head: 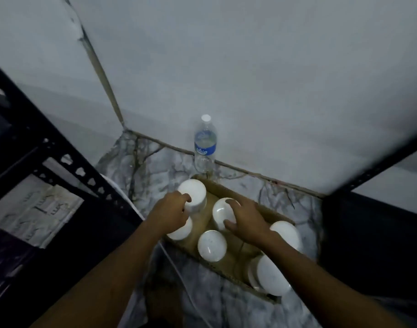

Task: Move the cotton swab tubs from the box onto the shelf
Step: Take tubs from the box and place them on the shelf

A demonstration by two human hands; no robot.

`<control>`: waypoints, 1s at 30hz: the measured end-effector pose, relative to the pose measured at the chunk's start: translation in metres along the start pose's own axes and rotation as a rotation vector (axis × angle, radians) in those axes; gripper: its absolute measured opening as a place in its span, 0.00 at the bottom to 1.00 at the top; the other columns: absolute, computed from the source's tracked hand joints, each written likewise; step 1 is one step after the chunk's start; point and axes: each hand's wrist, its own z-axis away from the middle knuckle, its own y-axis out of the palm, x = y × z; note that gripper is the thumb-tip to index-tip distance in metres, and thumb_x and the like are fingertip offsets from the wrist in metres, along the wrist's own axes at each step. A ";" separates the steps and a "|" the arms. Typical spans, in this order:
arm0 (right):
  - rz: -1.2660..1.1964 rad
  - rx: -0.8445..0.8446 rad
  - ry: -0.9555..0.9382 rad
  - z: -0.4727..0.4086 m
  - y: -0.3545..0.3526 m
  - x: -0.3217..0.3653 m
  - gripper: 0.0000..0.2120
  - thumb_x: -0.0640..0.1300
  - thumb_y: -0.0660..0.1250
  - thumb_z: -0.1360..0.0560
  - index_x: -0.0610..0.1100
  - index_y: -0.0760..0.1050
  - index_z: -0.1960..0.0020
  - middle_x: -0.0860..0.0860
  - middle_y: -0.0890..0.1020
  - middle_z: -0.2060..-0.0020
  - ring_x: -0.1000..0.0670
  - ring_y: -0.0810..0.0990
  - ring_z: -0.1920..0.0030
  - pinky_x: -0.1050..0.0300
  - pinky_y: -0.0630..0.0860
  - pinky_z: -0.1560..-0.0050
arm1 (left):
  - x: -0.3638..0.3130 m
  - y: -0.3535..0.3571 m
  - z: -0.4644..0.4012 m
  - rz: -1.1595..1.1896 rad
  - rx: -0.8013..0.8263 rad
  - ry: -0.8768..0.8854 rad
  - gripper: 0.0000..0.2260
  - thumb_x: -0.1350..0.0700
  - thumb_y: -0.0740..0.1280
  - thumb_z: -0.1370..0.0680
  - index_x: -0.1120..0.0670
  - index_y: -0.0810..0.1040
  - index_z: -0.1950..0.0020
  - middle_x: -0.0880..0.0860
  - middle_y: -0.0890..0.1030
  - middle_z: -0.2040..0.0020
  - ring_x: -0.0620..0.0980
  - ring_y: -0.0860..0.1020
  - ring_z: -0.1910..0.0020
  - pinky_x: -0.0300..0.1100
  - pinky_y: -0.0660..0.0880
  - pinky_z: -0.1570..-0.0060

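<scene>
In the cardboard box point(228, 237) on the floor, the left hand point(172, 210) grips the far-left tub point(193, 194); the right hand point(246, 221) curls over a middle tub point(223, 214). Grasping step; next, lift both toward the shelf point(60, 162).

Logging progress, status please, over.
Left hand grips far-left tub. Right hand grips middle tub. Six tubs in box, none blocked.
</scene>
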 end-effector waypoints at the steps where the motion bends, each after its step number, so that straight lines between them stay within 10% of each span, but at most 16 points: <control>1: 0.025 0.012 0.019 -0.003 0.010 -0.004 0.35 0.61 0.64 0.27 0.49 0.56 0.26 0.42 0.58 0.25 0.40 0.58 0.27 0.42 0.66 0.32 | 0.001 0.011 -0.005 0.000 0.002 0.006 0.21 0.56 0.66 0.26 0.55 0.72 0.33 0.58 0.74 0.38 0.58 0.73 0.39 0.51 0.72 0.42; 9: -0.012 -0.059 0.091 -0.024 0.063 -0.014 0.42 0.63 0.65 0.28 0.47 0.50 0.24 0.39 0.47 0.24 0.39 0.55 0.26 0.44 0.62 0.30 | -0.001 0.066 -0.028 -0.024 -0.158 0.012 0.30 0.40 0.54 0.29 0.52 0.63 0.30 0.73 0.64 0.31 0.74 0.65 0.33 0.68 0.68 0.42; 15: -0.081 -0.191 0.081 -0.029 0.073 -0.012 0.38 0.61 0.67 0.29 0.45 0.59 0.27 0.40 0.54 0.25 0.40 0.60 0.29 0.50 0.64 0.34 | 0.019 0.060 -0.055 0.196 -0.187 -0.062 0.26 0.51 0.72 0.27 0.44 0.69 0.30 0.65 0.51 0.24 0.68 0.53 0.27 0.58 0.63 0.33; 19: -0.184 -0.184 0.122 -0.029 0.066 -0.006 0.40 0.61 0.69 0.31 0.47 0.57 0.27 0.44 0.56 0.27 0.43 0.64 0.31 0.50 0.68 0.37 | 0.015 0.052 -0.051 0.424 -0.188 -0.096 0.23 0.57 0.72 0.27 0.48 0.74 0.33 0.57 0.59 0.27 0.56 0.64 0.31 0.33 0.61 0.39; 30: -0.283 -0.312 -0.003 0.004 0.019 0.038 0.39 0.60 0.72 0.36 0.44 0.64 0.31 0.43 0.69 0.35 0.45 0.70 0.38 0.54 0.70 0.42 | 0.020 -0.012 0.029 0.461 -0.329 -0.210 0.22 0.48 0.76 0.34 0.48 0.81 0.41 0.55 0.70 0.37 0.53 0.72 0.38 0.44 0.70 0.38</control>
